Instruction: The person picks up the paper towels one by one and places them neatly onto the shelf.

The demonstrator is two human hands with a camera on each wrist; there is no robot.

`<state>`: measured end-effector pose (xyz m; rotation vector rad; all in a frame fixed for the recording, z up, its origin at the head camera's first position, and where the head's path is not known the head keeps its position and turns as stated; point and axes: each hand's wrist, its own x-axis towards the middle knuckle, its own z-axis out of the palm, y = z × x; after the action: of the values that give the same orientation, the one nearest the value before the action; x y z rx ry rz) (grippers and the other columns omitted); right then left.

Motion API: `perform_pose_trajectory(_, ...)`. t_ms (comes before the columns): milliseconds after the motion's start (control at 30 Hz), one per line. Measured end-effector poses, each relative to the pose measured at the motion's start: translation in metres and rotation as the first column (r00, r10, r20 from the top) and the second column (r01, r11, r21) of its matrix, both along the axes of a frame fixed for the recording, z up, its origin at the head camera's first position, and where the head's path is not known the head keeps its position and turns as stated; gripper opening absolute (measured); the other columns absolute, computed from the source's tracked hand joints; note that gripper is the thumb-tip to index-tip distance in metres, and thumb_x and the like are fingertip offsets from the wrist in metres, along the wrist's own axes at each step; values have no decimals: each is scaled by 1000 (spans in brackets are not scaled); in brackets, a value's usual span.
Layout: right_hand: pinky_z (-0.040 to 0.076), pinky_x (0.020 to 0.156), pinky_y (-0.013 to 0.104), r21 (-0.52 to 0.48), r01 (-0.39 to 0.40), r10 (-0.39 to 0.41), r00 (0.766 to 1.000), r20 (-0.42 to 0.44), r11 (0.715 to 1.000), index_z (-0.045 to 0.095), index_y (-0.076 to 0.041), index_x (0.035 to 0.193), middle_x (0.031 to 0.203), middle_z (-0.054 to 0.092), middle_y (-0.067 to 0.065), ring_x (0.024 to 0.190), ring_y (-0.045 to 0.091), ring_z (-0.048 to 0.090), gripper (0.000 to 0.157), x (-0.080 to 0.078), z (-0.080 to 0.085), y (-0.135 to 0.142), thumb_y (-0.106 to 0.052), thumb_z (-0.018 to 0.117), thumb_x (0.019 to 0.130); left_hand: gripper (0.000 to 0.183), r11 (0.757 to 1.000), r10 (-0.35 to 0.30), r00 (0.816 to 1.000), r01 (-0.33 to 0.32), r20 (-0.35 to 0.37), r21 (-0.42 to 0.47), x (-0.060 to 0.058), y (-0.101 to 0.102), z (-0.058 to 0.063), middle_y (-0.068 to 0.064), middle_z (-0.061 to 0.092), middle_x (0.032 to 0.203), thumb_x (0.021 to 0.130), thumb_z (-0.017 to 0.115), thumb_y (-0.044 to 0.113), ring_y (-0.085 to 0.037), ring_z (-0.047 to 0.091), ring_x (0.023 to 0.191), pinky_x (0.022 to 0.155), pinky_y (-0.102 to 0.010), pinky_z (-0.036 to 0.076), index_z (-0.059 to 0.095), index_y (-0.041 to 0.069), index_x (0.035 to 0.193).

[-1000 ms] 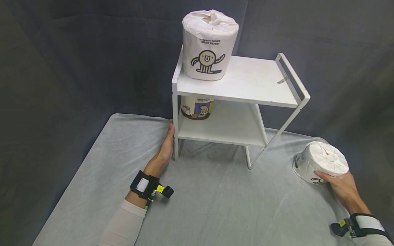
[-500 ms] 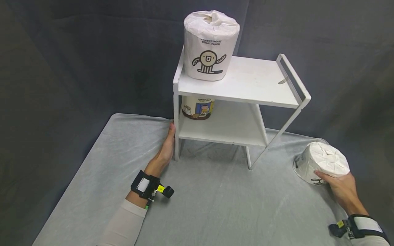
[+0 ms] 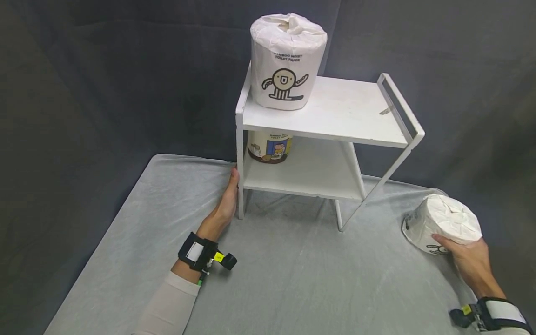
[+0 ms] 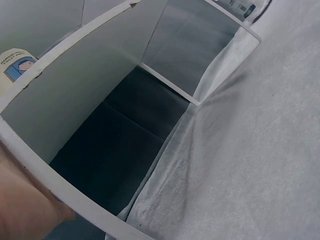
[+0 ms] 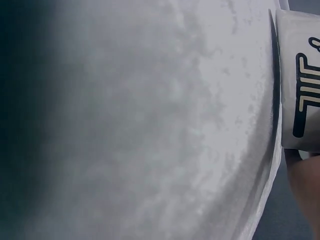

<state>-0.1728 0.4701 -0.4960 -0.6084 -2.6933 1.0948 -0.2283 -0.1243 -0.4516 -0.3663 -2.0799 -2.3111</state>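
In the head view my left hand (image 3: 224, 204) rests along the outer side of the white two-tier shelf rack (image 3: 331, 111), at its front left leg; most of the fingers are hidden. The left wrist view has that hand (image 4: 27, 202) just beyond the frame bar. At the right, my right hand (image 3: 471, 258) grips a paper-wrapped toilet roll (image 3: 452, 216), thumb across its front and fingers hidden behind. The right wrist view shows part of this roll's printed wrapper (image 5: 300, 75). A second wrapped toilet roll (image 3: 286, 65) stands upright on the top tier's left end.
On the lower tier's left side stands a roll with a colourful cartoon wrapper (image 3: 270, 148), its top hidden by the upper shelf. A grey cloth covers the table (image 3: 318, 274). Dark fabric (image 3: 125, 79) hangs behind it, and the table's edge passes close to the right hand.
The right hand and its toilet roll have shifted slightly to the right in the last half second. The left hand and the rack look the same as before.
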Motion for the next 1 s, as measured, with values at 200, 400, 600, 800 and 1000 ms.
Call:
perform_pose_trajectory(200, 29, 108, 60, 8, -7, 7, 1000, 17, 1000, 20, 2, 155, 149, 32, 32, 127, 45, 32, 104, 4, 7, -2, -45, 76, 80, 106, 1000, 3, 1000, -3, -7, 18, -1, 1, 0, -12, -11, 165, 85, 16, 82, -25, -14, 150, 117, -52, -9, -9, 9, 158)
perform_pose_trajectory(400, 34, 99, 44, 61, -41, 39, 999, 34, 997, 27, 3, 153, 146, 39, 31, 120, 42, 37, 100, 11, 11, -4, -46, 75, 80, 108, 1000, 8, 1000, -8, -6, 14, 0, 1, 1, -11, -10, 165, 83, 16, 84, -25, -13, 150, 117, -52, -8, -9, 10, 159)
perform_pose_trajectory(600, 32, 98, 46, 69, -88, 86, 996, 34, 994, 24, 1, 154, 146, 37, 30, 120, 40, 35, 100, 15, 15, -9, -46, 74, 82, 107, 1000, 5, 1000, -5, -1, 11, 0, 0, -2, -11, -12, 165, 84, 15, 82, -24, -14, 150, 118, -51, -8, -11, 10, 158)
perform_pose_trajectory(800, 28, 104, 66, 63, -139, 139, 990, 15, 988, 19, 3, 155, 148, 32, 35, 127, 50, 33, 101, 21, 23, -17, -43, 74, 83, 104, 1000, -1, 1000, 1, -19, 22, 0, 1, -3, -11, -11, 165, 86, 15, 80, -23, -12, 150, 118, -48, -8, -11, 10, 158)
perform_pose_trajectory(1000, 27, 99, 75, 46, -172, 172, 985, 17, 984, 13, 3, 155, 148, 28, 38, 127, 55, 30, 102, 30, 31, -23, -40, 73, 85, 106, 999, 3, 1000, -2, -27, 44, -1, 2, -1, -11, -11, 164, 86, 17, 81, -24, -12, 150, 118, -47, -8, -12, 8, 157)
